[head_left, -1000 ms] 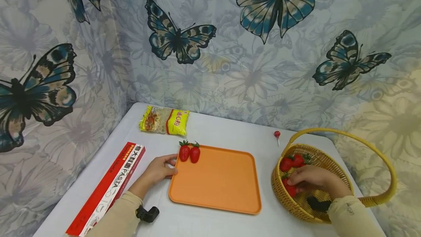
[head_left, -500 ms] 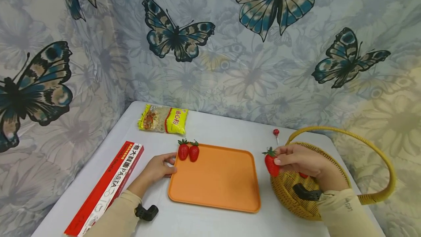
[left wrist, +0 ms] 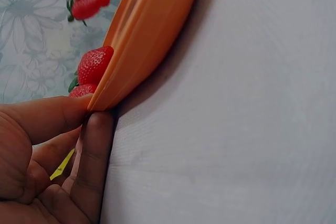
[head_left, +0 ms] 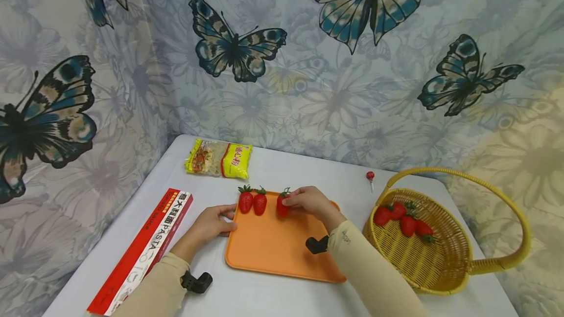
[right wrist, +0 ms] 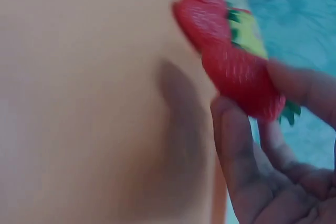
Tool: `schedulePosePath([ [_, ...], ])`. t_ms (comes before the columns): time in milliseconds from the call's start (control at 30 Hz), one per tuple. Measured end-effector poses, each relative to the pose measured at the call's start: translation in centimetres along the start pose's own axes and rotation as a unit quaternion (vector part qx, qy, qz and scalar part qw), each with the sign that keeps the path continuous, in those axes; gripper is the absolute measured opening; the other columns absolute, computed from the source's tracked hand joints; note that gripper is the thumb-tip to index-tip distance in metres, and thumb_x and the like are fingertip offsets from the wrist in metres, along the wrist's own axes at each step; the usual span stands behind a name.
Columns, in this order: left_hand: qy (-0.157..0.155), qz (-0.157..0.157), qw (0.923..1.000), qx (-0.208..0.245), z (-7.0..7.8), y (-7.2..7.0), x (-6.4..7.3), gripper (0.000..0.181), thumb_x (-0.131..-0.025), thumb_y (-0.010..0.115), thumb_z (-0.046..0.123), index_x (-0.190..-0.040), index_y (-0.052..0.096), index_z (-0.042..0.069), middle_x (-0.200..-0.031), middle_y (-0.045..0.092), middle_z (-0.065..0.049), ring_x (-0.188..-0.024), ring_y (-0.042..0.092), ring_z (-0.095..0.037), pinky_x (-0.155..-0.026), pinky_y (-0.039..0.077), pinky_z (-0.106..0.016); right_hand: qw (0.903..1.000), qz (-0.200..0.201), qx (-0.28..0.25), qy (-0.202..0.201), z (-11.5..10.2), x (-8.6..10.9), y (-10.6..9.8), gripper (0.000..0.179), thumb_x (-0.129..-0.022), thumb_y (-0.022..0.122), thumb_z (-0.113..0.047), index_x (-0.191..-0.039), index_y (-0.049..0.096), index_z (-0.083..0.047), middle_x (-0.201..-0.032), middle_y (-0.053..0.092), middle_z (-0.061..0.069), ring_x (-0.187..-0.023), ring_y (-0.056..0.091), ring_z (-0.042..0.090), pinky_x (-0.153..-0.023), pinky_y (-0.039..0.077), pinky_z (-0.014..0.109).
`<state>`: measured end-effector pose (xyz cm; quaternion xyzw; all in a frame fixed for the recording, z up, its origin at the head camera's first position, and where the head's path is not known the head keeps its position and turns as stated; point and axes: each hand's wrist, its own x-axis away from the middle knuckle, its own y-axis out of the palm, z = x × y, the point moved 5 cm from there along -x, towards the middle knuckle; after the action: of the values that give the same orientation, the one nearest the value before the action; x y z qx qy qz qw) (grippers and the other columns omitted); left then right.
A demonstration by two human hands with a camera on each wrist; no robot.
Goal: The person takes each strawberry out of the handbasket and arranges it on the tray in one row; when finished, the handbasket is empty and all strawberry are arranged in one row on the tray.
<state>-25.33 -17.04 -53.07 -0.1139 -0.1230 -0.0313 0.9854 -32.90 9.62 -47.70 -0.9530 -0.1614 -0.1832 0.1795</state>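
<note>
My right hand (head_left: 312, 203) pinches a red strawberry (head_left: 282, 205) between thumb and fingers over the back part of an orange tray (head_left: 273, 248). In the right wrist view the held strawberry (right wrist: 239, 80) has its green leaves pointing away from the tray, and a shadow falls on the tray below. Two more strawberries (head_left: 260, 204) lie side by side in the tray's back left corner, leaves toward the back rim. My left hand (head_left: 210, 226) grips the tray's left edge. The left wrist view shows the thumb on top of the rim (left wrist: 102, 98) and a finger beneath it.
At right stands a wicker basket (head_left: 423, 263) with a tall handle, holding several strawberries (head_left: 408, 225). A lollipop (head_left: 370, 176) lies behind it. Back left is a yellow pasta bag (head_left: 219, 159); a long red pasta box (head_left: 143, 248) lies left of my left arm.
My right hand has taken a strawberry out of the basket and carried it left over the tray, near the other two. The left hand has stayed at the tray's edge.
</note>
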Motion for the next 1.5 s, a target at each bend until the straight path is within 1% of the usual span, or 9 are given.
schedulePosePath([
  [133, -0.002, -0.002, 1.0, -0.003, 0.0, 0.1, -0.1, 0.056, -0.081, 0.074, -0.004, -0.135, 0.058, 0.001, -0.102, 0.058, -0.012, -0.075, 0.062, -0.018, -0.066, 0.06, -0.034, 0.9985, 0.049, 0.021, 0.005, 0.0, -0.8, 1.3, 0.027, -0.079, 0.081, -0.011, -0.095, 0.065, 0.004, -0.095, 0.067, 0.014, -0.077, 0.07, 0.024, -0.073, 0.06, 0.035],
  [300, -0.002, -0.006, 1.0, 0.002, 0.1, 0.2, -0.1, 0.056, -0.082, 0.073, -0.005, -0.135, 0.057, -0.001, -0.102, 0.058, -0.012, -0.075, 0.062, -0.018, -0.067, 0.06, -0.034, 0.9956, 0.082, 0.044, 0.011, 0.1, -1.1, 2.2, 0.027, -0.079, 0.082, -0.013, -0.095, 0.07, 0.004, -0.094, 0.068, 0.014, -0.072, 0.07, 0.022, -0.068, 0.06, 0.032],
  [600, 0.003, -0.013, 0.9999, -0.008, 0.9, 0.5, -0.2, 0.057, -0.082, 0.073, -0.004, -0.136, 0.056, -0.001, -0.105, 0.058, -0.013, -0.076, 0.062, -0.018, -0.068, 0.06, -0.034, 0.9788, 0.138, 0.151, -0.004, -0.5, -0.7, 1.5, 0.031, -0.077, 0.085, -0.026, -0.092, 0.071, -0.003, -0.088, 0.065, 0.006, -0.079, 0.058, 0.021, -0.067, 0.05, 0.03],
  [800, 0.004, -0.014, 0.9999, -0.007, 0.8, 0.7, -0.3, 0.057, -0.082, 0.073, -0.005, -0.136, 0.056, 0.0, -0.104, 0.058, -0.013, -0.076, 0.062, -0.018, -0.067, 0.06, -0.034, 0.9863, 0.128, 0.104, -0.003, -0.2, -0.5, 1.6, 0.029, -0.077, 0.085, -0.021, -0.094, 0.071, -0.002, -0.089, 0.067, 0.007, -0.078, 0.066, 0.019, -0.071, 0.056, 0.029],
  [933, 0.002, -0.013, 0.9999, -0.008, 0.6, 0.8, -0.2, 0.056, -0.082, 0.073, -0.005, -0.136, 0.056, -0.001, -0.103, 0.058, -0.013, -0.075, 0.062, -0.018, -0.067, 0.06, -0.034, 0.9898, 0.113, 0.085, -0.016, -0.3, 1.0, 0.4, 0.032, -0.079, 0.084, -0.024, -0.099, 0.072, -0.002, -0.089, 0.069, 0.007, -0.08, 0.069, 0.023, -0.076, 0.058, 0.035],
  [1100, -0.001, -0.007, 0.9999, -0.009, 0.4, 0.7, -0.1, 0.057, -0.081, 0.073, -0.005, -0.135, 0.057, 0.001, -0.103, 0.058, -0.012, -0.076, 0.062, -0.019, -0.066, 0.06, -0.033, 0.9989, 0.022, 0.024, -0.035, -0.7, 5.1, -3.9, 0.038, -0.087, 0.077, -0.021, -0.112, 0.068, 0.005, -0.101, 0.07, 0.016, -0.092, 0.069, 0.029, -0.086, 0.056, 0.043],
  [1267, -0.005, -0.002, 1.0, -0.007, 0.1, 0.5, -0.1, 0.058, -0.081, 0.074, -0.005, -0.136, 0.057, 0.002, -0.102, 0.057, -0.011, -0.076, 0.061, -0.019, -0.066, 0.06, -0.033, 0.9954, -0.082, -0.037, -0.032, 1.0, 9.7, -11.4, 0.045, -0.095, 0.066, -0.021, -0.125, 0.058, 0.012, -0.112, 0.067, 0.02, -0.099, 0.068, 0.028, -0.091, 0.053, 0.042],
  [1367, -0.005, 0.004, 1.0, -0.006, 0.0, 0.3, 0.0, 0.058, -0.08, 0.074, -0.006, -0.135, 0.058, 0.001, -0.102, 0.057, -0.012, -0.076, 0.062, -0.019, -0.066, 0.06, -0.033, 0.992, -0.097, -0.075, -0.027, 3.2, 11.2, -16.5, 0.032, -0.1, 0.058, -0.016, -0.123, 0.062, 0.006, -0.113, 0.067, 0.017, -0.102, 0.067, 0.026, -0.093, 0.052, 0.04],
  [1500, -0.004, 0.0, 1.0, -0.001, 0.0, 0.3, 0.0, 0.056, -0.081, 0.074, -0.006, -0.134, 0.058, 0.001, -0.101, 0.058, -0.012, -0.076, 0.062, -0.019, -0.066, 0.06, -0.034, 0.9893, -0.074, -0.126, 0.003, 7.0, 11.9, -21.9, 0.022, -0.103, 0.052, -0.014, -0.109, 0.073, -0.009, -0.109, 0.069, 0.01, -0.1, 0.067, 0.02, -0.089, 0.054, 0.031],
])
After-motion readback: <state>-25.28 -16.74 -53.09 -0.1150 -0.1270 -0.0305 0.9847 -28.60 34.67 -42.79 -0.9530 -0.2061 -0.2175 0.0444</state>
